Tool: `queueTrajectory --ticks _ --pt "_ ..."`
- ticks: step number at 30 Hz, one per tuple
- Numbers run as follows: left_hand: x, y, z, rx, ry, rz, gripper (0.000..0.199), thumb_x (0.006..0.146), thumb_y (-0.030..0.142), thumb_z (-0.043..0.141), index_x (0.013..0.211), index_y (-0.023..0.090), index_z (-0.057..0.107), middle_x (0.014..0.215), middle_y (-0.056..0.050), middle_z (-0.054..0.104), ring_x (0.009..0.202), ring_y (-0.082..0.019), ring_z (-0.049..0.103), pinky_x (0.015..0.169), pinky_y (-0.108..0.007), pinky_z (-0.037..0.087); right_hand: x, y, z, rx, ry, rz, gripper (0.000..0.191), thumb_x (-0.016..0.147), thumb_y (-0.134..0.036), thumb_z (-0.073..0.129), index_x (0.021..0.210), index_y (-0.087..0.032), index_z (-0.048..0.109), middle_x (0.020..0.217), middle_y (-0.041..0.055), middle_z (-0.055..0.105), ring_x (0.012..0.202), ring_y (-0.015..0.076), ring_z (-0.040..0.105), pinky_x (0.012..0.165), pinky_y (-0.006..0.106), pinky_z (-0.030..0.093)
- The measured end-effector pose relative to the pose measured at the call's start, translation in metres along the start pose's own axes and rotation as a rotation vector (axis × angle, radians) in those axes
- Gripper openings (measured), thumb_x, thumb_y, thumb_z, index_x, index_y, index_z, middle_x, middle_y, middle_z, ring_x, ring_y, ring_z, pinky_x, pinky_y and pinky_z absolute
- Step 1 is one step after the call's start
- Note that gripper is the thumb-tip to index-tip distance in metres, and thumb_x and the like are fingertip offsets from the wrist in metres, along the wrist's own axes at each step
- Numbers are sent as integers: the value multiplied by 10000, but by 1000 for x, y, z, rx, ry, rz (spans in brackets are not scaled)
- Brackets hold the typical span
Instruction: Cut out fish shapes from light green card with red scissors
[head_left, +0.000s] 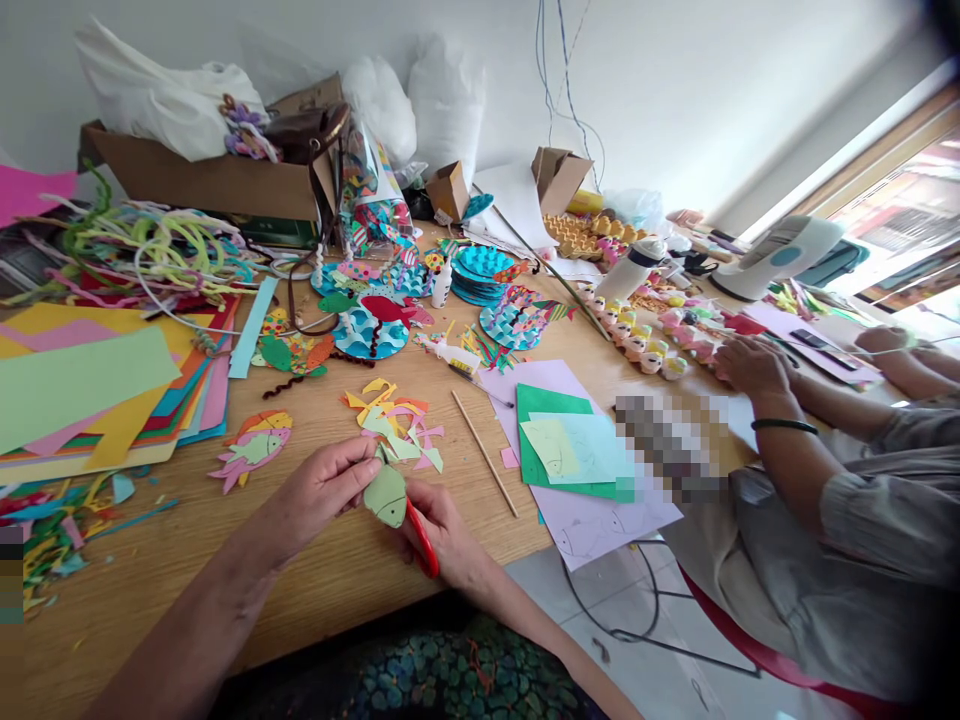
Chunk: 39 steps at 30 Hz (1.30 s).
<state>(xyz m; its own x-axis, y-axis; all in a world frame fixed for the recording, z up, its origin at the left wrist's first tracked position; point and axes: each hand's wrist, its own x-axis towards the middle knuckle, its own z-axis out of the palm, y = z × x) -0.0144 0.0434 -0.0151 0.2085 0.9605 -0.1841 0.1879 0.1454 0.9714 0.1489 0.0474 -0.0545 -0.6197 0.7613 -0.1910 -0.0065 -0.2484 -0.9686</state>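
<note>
My left hand (328,484) pinches a pale green paper fish (386,498) at its upper edge, thumb and fingers together. A drawn eye and mouth line show near its lower end. In my right hand (452,540) are scissors with red handles (425,549), close against the fish's right side. Most of the blades are hidden behind the paper. Just beyond my hands lies a heap of yellow, green and pink paper scraps (394,418). To the left rest stacked cut-out fish (257,445) in pink, orange and green.
A thin wooden stick (485,453) lies right of the scraps, beside a lilac sheet (592,530) with pencilled fish. Coloured paper (82,390) is piled at left. Blue decorated discs (370,333) stand farther back. At right, a co-worker's hands (752,367) are near small craft figures.
</note>
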Motion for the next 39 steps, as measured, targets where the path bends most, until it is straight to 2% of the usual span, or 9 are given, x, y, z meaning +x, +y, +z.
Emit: queueTrajectory --ticks 12,21,32,39 --pt "2 1 -7 19 -83 -3 276 823 377 481 612 203 446 565 63 377 512 -98 322 465 -218 288 -1 2 -2 6 1 -37 440 798 -541 551 573 -184 427 455 -62 418 364 51 348 346 180 271" --pt "5 -2 -10 59 -103 -6 292 823 398 487 608 202 461 562 56 392 513 -102 340 461 -213 296 -3 3 -3 14 -2 -8 428 813 -511 568 580 -181 429 455 -65 419 367 49 355 351 173 282" --pt "8 1 -17 94 -167 -44 283 785 422 521 612 199 503 560 51 393 515 -105 354 449 -201 303 -5 2 -5 53 -67 -16 527 771 -659 527 567 -190 399 460 -65 420 382 52 365 377 186 277" --pt "9 -2 -19 85 -164 -46 273 786 415 535 625 195 530 576 46 414 525 -106 362 450 -195 310 -5 -1 -4 86 -70 -9 519 750 -655 552 571 -192 402 467 -66 420 382 51 362 378 193 267"
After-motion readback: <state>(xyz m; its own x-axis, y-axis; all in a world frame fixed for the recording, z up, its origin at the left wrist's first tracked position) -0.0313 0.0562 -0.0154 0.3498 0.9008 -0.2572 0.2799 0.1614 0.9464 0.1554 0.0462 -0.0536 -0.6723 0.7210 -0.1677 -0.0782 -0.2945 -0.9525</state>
